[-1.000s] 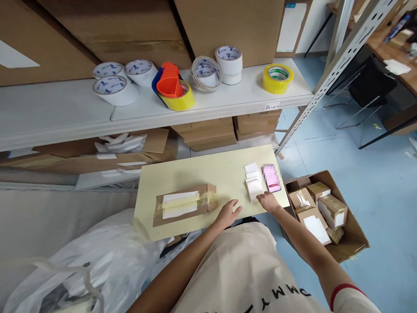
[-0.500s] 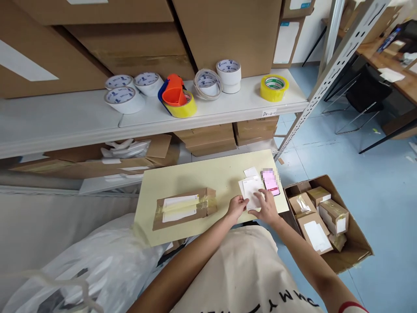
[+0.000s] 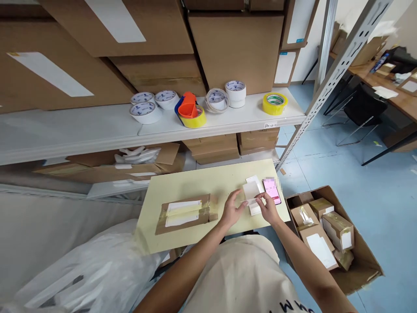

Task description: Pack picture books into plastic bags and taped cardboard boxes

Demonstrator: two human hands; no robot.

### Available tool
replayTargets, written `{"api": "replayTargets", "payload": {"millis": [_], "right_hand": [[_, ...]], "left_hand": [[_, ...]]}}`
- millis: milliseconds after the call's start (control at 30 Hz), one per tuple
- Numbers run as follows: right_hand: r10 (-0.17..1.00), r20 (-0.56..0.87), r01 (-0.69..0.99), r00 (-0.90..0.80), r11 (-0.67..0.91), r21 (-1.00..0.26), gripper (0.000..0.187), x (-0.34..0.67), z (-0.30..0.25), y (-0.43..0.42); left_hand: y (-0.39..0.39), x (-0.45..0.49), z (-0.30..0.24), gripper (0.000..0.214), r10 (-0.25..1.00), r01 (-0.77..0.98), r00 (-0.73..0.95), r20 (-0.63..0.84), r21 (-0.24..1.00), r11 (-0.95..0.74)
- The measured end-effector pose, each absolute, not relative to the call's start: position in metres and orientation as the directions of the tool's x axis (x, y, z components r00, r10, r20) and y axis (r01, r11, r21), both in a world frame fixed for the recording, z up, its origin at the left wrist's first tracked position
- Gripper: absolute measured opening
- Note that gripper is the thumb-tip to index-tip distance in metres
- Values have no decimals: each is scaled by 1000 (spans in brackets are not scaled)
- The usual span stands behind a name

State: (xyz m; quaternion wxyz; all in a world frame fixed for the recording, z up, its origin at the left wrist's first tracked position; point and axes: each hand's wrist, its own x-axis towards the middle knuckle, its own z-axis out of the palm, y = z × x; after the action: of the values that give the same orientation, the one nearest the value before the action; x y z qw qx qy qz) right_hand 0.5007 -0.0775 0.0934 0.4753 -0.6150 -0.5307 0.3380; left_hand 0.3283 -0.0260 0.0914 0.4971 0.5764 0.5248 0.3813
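Observation:
A thin white label point(image 3: 251, 190) is lifted off the table, its near edge raised towards me. At its right corner, my right hand point(image 3: 269, 211) has thumb and fingertips pinched together on it. My left hand point(image 3: 230, 211) is at the left edge with thumb and index finger apart; the thumb tip is close to the label, and I cannot tell whether it touches. Under and behind it, more white labels point(image 3: 256, 209) lie on the pale yellow table point(image 3: 182, 184). Just right of them is a phone point(image 3: 272, 191) with a lit pink screen.
A taped cardboard box point(image 3: 185, 214) with a white label lies on the table's left part. An open carton point(image 3: 365, 269) of small boxes stands right. Tape rolls point(image 3: 145, 112) and an orange tape dispenser point(image 3: 188, 105) sit on the shelf point(image 3: 107, 126). White plastic bags point(image 3: 97, 265) are lower left.
The label that lay on the pile is now raised and tilted in my right hand. My left hand has opened and moved slightly left. The view has shifted upward.

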Motion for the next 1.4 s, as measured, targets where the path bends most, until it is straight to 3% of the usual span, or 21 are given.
{"api": "replayTargets", "payload": {"millis": [100,167,267,333,367,433,500,600,700,967,1100,1200,1400], "right_hand": [[994,100,318,49,80,-945,22,498,101,-67],[991,122,392,-46,130,-911,20,496,104,-59],[978,148,528,-144,203,-824,28,492,107,-50],[958,169,584,-230,275,-763,29,490,110,-46],[943,178,601,-281,317,-734,28,490,113,-45],[905,198,610,-375,402,-683,27,488,118,-44],[870,230,594,-436,470,-653,26,488,122,-44],[857,263,560,-443,494,-665,26,489,125,-45],[887,226,548,-403,432,-717,27,490,124,-48],[950,143,534,-277,275,-800,35,489,116,-59],[963,159,504,-216,249,-827,32,495,105,-62],[967,192,530,-167,252,-809,34,507,91,-66],[976,212,612,-52,199,-766,33,518,81,-76]], "left_hand": [[-14,311,104,42,970,137,183,-161,981,137],[-10,299,112,46,986,134,57,-155,980,146],[-9,286,131,60,975,416,-133,178,903,-108],[-11,284,149,65,912,635,57,407,690,-347],[-12,285,158,59,871,675,245,426,570,-468],[-12,290,175,41,749,623,601,279,425,-657],[-9,296,187,36,647,556,757,94,426,-714],[-1,298,193,27,631,560,773,-58,531,-636],[4,297,190,16,653,578,747,-121,603,-550],[4,303,173,26,709,587,699,-90,638,-498],[18,294,172,25,793,705,585,-172,592,-391],[32,279,174,26,882,735,455,-121,611,-295],[36,258,175,27,978,560,209,-14,821,-108]]}}
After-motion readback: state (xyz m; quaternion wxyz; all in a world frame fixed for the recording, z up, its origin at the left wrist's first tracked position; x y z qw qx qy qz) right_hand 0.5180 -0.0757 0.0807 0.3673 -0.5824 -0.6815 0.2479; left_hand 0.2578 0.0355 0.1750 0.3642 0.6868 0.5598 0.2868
